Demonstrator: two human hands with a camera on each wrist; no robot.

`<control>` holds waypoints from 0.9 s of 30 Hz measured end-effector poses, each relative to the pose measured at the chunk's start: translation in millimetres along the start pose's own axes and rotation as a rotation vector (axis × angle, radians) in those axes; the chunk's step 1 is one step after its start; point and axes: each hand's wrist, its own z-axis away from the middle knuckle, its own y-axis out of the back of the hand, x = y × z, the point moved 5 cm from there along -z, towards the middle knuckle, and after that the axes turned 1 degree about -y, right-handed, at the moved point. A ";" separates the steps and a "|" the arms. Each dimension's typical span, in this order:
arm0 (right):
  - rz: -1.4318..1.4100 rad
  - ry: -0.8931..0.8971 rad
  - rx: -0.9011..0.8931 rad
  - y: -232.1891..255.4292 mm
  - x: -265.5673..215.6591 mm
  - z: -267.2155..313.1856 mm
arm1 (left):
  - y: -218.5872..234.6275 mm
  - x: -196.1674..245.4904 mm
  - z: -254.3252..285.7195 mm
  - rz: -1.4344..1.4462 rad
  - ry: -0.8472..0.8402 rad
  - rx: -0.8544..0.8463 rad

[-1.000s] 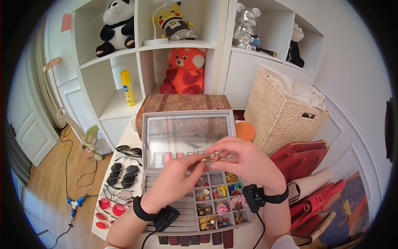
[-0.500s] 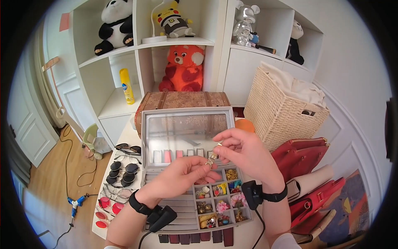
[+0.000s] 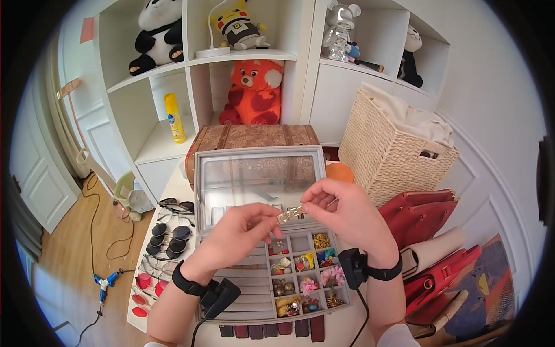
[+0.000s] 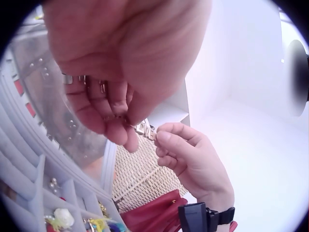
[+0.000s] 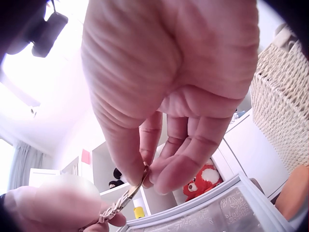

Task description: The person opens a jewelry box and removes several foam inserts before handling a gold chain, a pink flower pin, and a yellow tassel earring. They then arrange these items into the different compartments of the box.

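A small gold-coloured metal piece of jewellery (image 3: pixel 290 214) is stretched between both hands above the open grey jewellery box (image 3: pixel 236 317). The left hand (image 3: pixel 234 234) pinches one end between thumb and fingers. The right hand (image 3: pixel 347 217) pinches the other end with thumb and forefinger. Up close in the right wrist view, the piece (image 5: pixel 118 205) has a linked, chain-like part and a smooth curved end, which the right fingers grip. Small compartments under the hands hold earrings, beads and a pink flower (image 3: pixel 308 285); grey ring rows lie to the left.
Sunglasses (image 3: pixel 175 241) lie in a column left of the box. A patterned chest (image 3: pixel 254 137) stands behind its glass lid. To the right are a wicker basket (image 3: pixel 384 151) and red bags (image 3: pixel 417 217). Dark rectangular pieces (image 3: pixel 272 331) line the table's front.
The hands first worked close together; the left hand then lowered and has since risen a little. The piece now extends almost level between them, and the head view has shifted slightly.
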 end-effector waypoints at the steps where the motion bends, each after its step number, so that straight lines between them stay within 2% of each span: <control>1: 0.000 -0.002 -0.001 -0.1 -1.1 0.7 | 2.0 0.2 0.0 0.001 0.002 -0.001; 6: 0.091 0.007 -0.045 -5.0 1.0 1.1 | 9.5 0.7 0.6 -0.077 0.025 0.100; 19: 0.228 0.085 -0.040 -3.1 -0.7 2.7 | 16.0 2.5 2.3 -0.094 0.039 0.094; 24: 0.266 0.078 -0.146 -18.6 2.8 -1.3 | 25.8 1.7 5.7 -0.303 0.091 0.075; 27: 0.257 0.078 -0.112 -20.9 5.9 -4.3 | 23.5 -1.2 4.3 -0.302 0.053 0.038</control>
